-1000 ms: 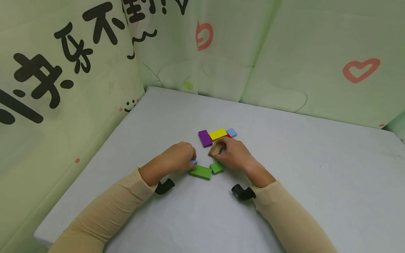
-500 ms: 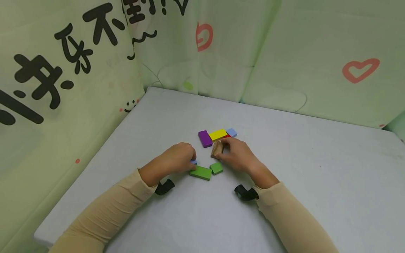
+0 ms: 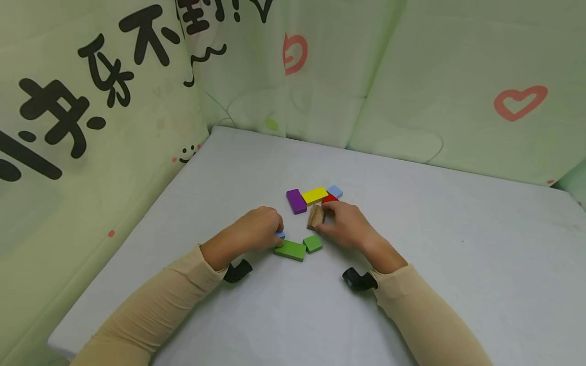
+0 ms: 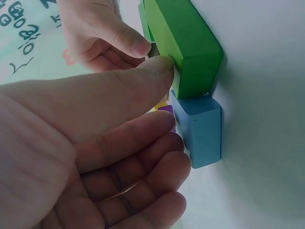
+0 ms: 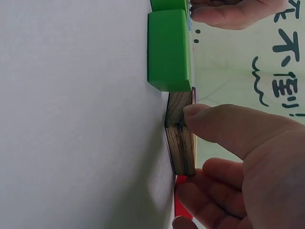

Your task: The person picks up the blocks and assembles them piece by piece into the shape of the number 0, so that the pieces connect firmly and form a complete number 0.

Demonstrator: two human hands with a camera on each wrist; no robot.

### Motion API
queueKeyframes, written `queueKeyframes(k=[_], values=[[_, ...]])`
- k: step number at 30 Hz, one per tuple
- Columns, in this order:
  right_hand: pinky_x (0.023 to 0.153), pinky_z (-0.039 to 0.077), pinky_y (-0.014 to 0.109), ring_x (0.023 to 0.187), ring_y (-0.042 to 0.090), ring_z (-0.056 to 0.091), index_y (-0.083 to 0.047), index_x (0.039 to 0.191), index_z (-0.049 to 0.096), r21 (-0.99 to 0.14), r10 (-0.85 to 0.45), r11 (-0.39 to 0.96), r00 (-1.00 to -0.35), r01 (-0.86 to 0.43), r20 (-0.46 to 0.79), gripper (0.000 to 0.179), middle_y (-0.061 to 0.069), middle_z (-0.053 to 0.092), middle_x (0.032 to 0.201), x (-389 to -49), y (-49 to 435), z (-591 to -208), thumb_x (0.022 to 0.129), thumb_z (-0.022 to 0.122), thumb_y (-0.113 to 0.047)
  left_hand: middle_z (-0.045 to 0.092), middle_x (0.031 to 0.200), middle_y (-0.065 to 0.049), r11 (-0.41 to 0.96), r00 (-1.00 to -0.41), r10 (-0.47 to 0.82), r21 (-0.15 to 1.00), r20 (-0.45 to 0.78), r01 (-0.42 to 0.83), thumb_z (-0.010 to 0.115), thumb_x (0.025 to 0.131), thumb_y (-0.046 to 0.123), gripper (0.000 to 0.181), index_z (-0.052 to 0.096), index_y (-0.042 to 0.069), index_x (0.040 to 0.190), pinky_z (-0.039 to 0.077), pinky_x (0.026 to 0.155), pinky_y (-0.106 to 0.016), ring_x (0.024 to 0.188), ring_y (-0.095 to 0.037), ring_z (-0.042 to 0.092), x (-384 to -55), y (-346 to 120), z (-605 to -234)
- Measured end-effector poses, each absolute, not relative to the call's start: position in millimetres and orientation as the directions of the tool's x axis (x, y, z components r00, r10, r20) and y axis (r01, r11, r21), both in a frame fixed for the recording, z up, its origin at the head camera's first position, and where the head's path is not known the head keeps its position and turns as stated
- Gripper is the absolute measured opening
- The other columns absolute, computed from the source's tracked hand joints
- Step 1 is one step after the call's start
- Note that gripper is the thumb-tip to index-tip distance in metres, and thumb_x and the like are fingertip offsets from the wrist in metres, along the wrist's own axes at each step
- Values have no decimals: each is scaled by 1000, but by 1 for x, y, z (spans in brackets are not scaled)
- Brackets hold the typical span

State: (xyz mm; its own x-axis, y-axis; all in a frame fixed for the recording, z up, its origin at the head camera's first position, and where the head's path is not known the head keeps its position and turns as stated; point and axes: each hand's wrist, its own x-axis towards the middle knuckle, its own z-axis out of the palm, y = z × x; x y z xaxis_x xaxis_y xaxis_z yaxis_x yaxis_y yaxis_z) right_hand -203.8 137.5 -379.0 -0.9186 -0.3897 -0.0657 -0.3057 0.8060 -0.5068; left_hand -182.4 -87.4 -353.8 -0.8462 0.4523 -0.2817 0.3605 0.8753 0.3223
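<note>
My right hand (image 3: 345, 223) pinches a brown wood-grained block (image 3: 316, 217) between thumb and fingers, at the middle of the table. In the right wrist view, the thumb lies on one end of that wooden block (image 5: 182, 148) and the fingers reach its other end. My left hand (image 3: 252, 229) rests at a long green block (image 3: 290, 250) and a light blue block (image 4: 202, 133). The left wrist view has the thumb touching the green block and the index fingertip against or just beside the blue one. A small green block (image 3: 313, 244) sits between the hands.
Behind the wooden block stand a purple block (image 3: 296, 201), a yellow block (image 3: 314, 195), a red block (image 3: 329, 198) and another light blue block (image 3: 335, 191), close together. A white table (image 3: 435, 244) bears them all. Printed pale green curtains (image 3: 412, 76) border it.
My right hand has shifted slightly right, and the wooden block has turned and moved a little right with it. More of the red block shows. The left hand stays in place.
</note>
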Motion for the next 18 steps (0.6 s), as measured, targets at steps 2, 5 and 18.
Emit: queueKeyframes(k=[2, 5, 18], values=[[102, 45, 49, 116, 35, 57, 8, 135, 55, -505, -390, 807, -919, -307, -65, 53, 21, 62, 128, -203, 139, -379, 93, 70, -21, 70, 112, -9, 875, -845, 453, 321, -283, 362, 80, 88, 20, 33, 73, 0, 114, 53, 90, -36, 105, -21, 63, -183, -88, -354], [101, 46, 49, 114, 34, 57, 8, 135, 56, -506, -386, 808, -920, -302, -68, 53, 21, 62, 127, -202, 140, -379, 93, 69, -21, 70, 112, -8, 876, -845, 452, 319, -286, 361, 80, 88, 20, 33, 73, 0, 114, 52, 90, -35, 105, -21, 62, -183, -88, -353], [101, 46, 52, 116, 38, 56, 6, 135, 55, -506, -373, 818, -922, -273, -106, 54, 22, 62, 125, -198, 146, -376, 93, 70, -24, 70, 111, -8, 866, -838, 473, 320, -272, 385, 80, 88, 20, 33, 73, 0, 113, 52, 91, -35, 105, -21, 62, -183, -89, -354]])
